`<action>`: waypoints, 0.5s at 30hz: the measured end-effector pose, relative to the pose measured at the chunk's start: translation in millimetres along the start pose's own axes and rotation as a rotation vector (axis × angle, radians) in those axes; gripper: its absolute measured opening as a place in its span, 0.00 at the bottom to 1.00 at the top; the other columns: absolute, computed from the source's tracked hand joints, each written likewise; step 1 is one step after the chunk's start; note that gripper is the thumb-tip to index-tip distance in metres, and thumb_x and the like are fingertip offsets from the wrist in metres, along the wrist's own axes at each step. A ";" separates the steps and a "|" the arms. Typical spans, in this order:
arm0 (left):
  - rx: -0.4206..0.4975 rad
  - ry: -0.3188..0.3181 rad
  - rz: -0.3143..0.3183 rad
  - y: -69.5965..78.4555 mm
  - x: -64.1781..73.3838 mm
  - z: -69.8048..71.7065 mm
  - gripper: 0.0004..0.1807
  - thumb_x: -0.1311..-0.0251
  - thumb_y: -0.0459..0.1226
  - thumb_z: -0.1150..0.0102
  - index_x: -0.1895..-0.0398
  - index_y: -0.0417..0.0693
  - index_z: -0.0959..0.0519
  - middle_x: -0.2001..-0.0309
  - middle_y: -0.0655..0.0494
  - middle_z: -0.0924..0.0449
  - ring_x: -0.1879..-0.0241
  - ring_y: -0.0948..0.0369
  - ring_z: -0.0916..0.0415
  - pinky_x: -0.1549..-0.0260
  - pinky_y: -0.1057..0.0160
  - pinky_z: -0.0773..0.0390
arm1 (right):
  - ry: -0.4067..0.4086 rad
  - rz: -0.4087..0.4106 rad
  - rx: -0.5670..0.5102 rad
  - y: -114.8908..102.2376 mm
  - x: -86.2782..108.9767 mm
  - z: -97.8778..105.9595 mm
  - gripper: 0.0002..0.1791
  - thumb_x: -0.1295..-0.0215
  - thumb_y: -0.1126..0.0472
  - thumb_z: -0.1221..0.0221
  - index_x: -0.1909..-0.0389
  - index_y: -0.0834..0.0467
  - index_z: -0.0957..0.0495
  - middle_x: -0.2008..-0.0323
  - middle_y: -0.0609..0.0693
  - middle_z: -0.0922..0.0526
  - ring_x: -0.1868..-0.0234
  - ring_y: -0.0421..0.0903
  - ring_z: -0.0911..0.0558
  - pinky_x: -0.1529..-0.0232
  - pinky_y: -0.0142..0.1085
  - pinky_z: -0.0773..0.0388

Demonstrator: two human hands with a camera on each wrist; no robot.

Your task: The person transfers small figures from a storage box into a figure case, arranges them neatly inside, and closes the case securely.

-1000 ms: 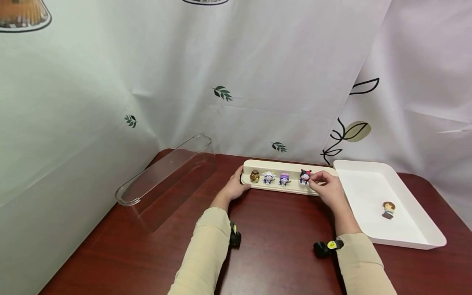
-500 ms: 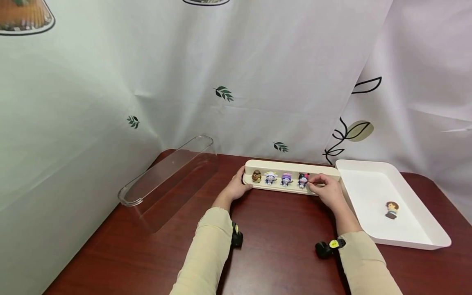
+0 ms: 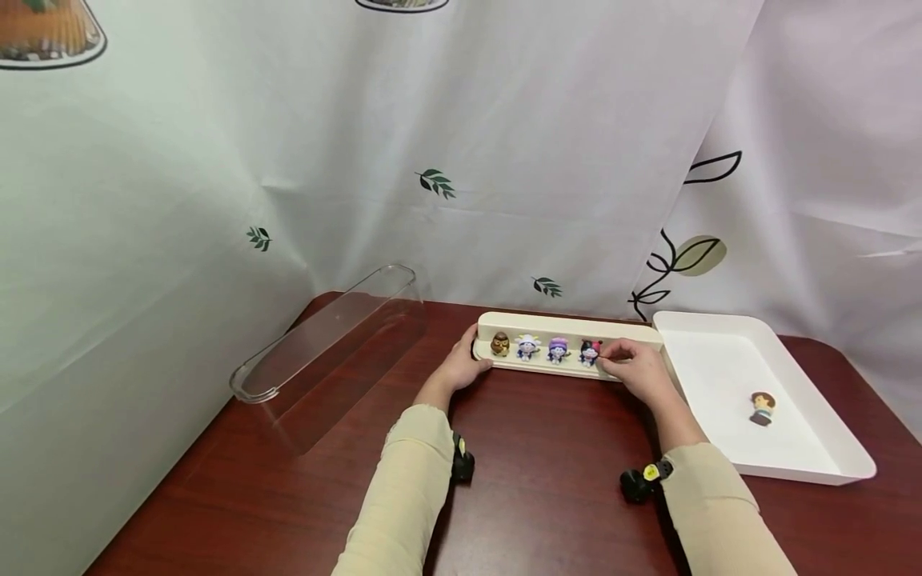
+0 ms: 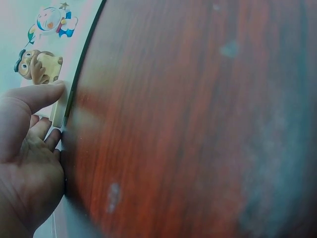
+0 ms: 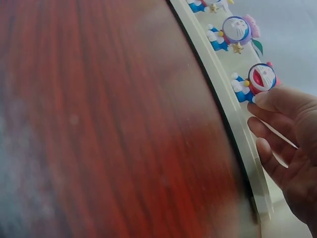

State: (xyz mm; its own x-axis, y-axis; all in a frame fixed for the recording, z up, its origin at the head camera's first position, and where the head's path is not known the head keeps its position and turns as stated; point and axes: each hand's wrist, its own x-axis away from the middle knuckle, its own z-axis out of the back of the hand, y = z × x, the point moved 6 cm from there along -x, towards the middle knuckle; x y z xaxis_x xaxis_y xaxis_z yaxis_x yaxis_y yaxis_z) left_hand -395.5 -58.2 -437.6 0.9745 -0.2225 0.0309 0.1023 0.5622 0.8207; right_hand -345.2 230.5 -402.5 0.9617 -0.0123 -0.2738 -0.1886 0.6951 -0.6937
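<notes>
A long cream display stand [image 3: 515, 366] bears a row of small figurines. My left hand [image 3: 461, 366] grips its left end, thumb on the front ledge beside an owl figurine [image 4: 42, 66]. To the owl's right sit a white-hatted figurine [image 3: 527, 347] and a purple-hatted figurine [image 3: 558, 350]. My right hand [image 3: 637, 368] pinches the side of a figurine in a red and black hat [image 3: 589, 352], between thumb and forefinger. In the right wrist view this figurine [image 5: 260, 78] sits upright on the stand, and the other fingers are loosely bent over the ledge.
A white tray [image 3: 720, 352] stands at the right, with a brown-haired figurine [image 3: 763, 408] lying in it. On the left lies a long clear plastic cover [image 3: 324, 360]. A patterned curtain [image 3: 468, 248] hangs behind the dark red table [image 3: 536, 472].
My right hand has shifted left with the red-and-black-hatted figurine, bringing it closer to the purple-hatted one. My left hand keeps its hold on the stand's end.
</notes>
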 end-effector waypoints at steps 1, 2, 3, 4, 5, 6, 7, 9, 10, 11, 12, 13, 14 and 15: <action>-0.001 0.001 0.002 0.0 0.1 0.2 0.42 0.40 0.36 0.42 0.27 0.47 0.55 0.31 0.43 0.48 0.33 0.51 0.51 0.37 0.52 0.47 | -0.001 -0.003 0.001 -0.6 -0.2 -0.1 0.06 0.45 0.64 0.36 0.71 0.64 0.21 0.65 0.58 0.18 0.59 0.55 0.22 0.60 0.41 0.29; -0.001 0.003 0.001 0.2 0.2 0.5 0.42 0.40 0.35 0.42 0.27 0.47 0.55 0.31 0.42 0.48 0.33 0.51 0.50 0.37 0.52 0.47 | 0.000 -0.007 0.000 -0.9 -0.6 0.0 0.06 0.45 0.64 0.36 0.70 0.64 0.21 0.65 0.58 0.18 0.59 0.54 0.22 0.59 0.41 0.29; -0.002 0.005 -0.001 0.4 0.3 0.8 0.42 0.40 0.35 0.42 0.27 0.47 0.55 0.31 0.42 0.48 0.33 0.50 0.50 0.37 0.52 0.47 | 0.002 -0.012 0.001 -1.1 -0.9 0.1 0.06 0.45 0.64 0.36 0.70 0.64 0.21 0.65 0.58 0.18 0.59 0.54 0.22 0.59 0.41 0.29; -0.002 0.006 -0.001 0.6 0.4 1.0 0.42 0.40 0.35 0.42 0.27 0.47 0.55 0.32 0.42 0.47 0.33 0.50 0.50 0.37 0.52 0.47 | 0.003 -0.016 -0.001 -1.2 -1.3 0.1 0.06 0.45 0.64 0.36 0.70 0.64 0.21 0.65 0.58 0.18 0.59 0.54 0.22 0.59 0.42 0.29; 0.000 0.007 -0.002 0.9 0.5 1.3 0.42 0.40 0.35 0.42 0.27 0.47 0.55 0.32 0.42 0.47 0.33 0.50 0.50 0.37 0.52 0.47 | 0.003 -0.021 0.000 -1.0 -1.6 0.2 0.06 0.45 0.64 0.36 0.70 0.64 0.21 0.65 0.58 0.18 0.59 0.53 0.22 0.59 0.42 0.29; 0.000 0.007 -0.003 1.0 0.6 1.6 0.42 0.40 0.35 0.42 0.27 0.47 0.55 0.32 0.42 0.47 0.33 0.50 0.50 0.37 0.52 0.47 | 0.003 -0.026 0.000 -0.7 -2.0 0.3 0.07 0.45 0.64 0.36 0.70 0.64 0.21 0.65 0.58 0.18 0.60 0.53 0.22 0.59 0.42 0.29; 0.000 0.008 -0.006 1.3 0.6 1.9 0.42 0.40 0.35 0.42 0.27 0.46 0.55 0.32 0.42 0.47 0.33 0.50 0.50 0.37 0.52 0.47 | 0.003 -0.030 -0.005 -0.3 -2.4 0.3 0.07 0.45 0.64 0.36 0.69 0.64 0.21 0.65 0.59 0.18 0.60 0.53 0.22 0.59 0.42 0.29; 0.003 0.010 -0.010 1.6 0.3 2.3 0.42 0.40 0.35 0.42 0.27 0.46 0.55 0.32 0.42 0.47 0.33 0.50 0.50 0.37 0.52 0.47 | 0.000 -0.038 -0.009 0.7 -3.2 0.4 0.07 0.45 0.65 0.36 0.69 0.65 0.21 0.65 0.58 0.18 0.61 0.51 0.22 0.59 0.42 0.29; 0.005 0.010 -0.011 1.6 0.3 2.6 0.42 0.40 0.35 0.42 0.27 0.46 0.55 0.32 0.42 0.47 0.33 0.50 0.50 0.37 0.52 0.47 | -0.003 -0.040 -0.012 1.2 -3.7 0.4 0.07 0.45 0.65 0.36 0.69 0.65 0.21 0.65 0.58 0.18 0.62 0.50 0.22 0.59 0.41 0.29; 0.003 0.010 -0.011 1.4 0.1 2.6 0.42 0.40 0.35 0.42 0.27 0.46 0.55 0.32 0.42 0.47 0.33 0.50 0.50 0.37 0.52 0.47 | -0.007 -0.044 -0.015 1.7 -4.0 0.4 0.07 0.45 0.65 0.36 0.68 0.65 0.21 0.65 0.58 0.18 0.63 0.49 0.22 0.60 0.41 0.29; 0.000 0.010 -0.010 1.0 -0.2 2.6 0.42 0.40 0.35 0.42 0.27 0.46 0.55 0.32 0.42 0.47 0.33 0.50 0.50 0.37 0.52 0.47 | -0.013 -0.045 -0.018 2.1 -4.4 0.2 0.07 0.45 0.65 0.36 0.68 0.65 0.21 0.65 0.58 0.18 0.63 0.48 0.23 0.60 0.40 0.29; 0.000 0.010 -0.009 0.8 -0.4 2.5 0.42 0.40 0.35 0.42 0.27 0.47 0.55 0.32 0.42 0.47 0.33 0.50 0.50 0.37 0.52 0.47 | -0.020 -0.048 -0.026 2.5 -4.7 0.0 0.07 0.45 0.65 0.36 0.67 0.65 0.21 0.66 0.58 0.18 0.64 0.47 0.23 0.60 0.40 0.29; 0.000 0.010 -0.007 0.2 -0.4 2.4 0.42 0.40 0.35 0.42 0.27 0.47 0.55 0.32 0.42 0.48 0.33 0.50 0.50 0.37 0.52 0.47 | -0.028 -0.054 -0.026 3.1 -5.0 -0.3 0.08 0.45 0.65 0.37 0.67 0.65 0.21 0.66 0.57 0.18 0.65 0.45 0.23 0.61 0.39 0.29; 0.000 0.010 -0.004 -0.3 -0.3 2.3 0.42 0.40 0.35 0.42 0.27 0.47 0.55 0.31 0.42 0.48 0.33 0.50 0.50 0.37 0.52 0.47 | -0.036 -0.058 -0.028 3.3 -5.2 -0.6 0.08 0.44 0.65 0.37 0.66 0.65 0.21 0.66 0.57 0.18 0.65 0.45 0.23 0.61 0.39 0.29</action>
State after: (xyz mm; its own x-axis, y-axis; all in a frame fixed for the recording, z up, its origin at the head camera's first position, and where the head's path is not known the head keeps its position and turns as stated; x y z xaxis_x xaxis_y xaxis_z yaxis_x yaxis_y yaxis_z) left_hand -396.3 -60.2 -436.5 0.9760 -0.2168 0.0215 0.1066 0.5612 0.8208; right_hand -351.0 232.4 -403.8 0.9775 -0.0256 -0.2092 -0.1378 0.6734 -0.7263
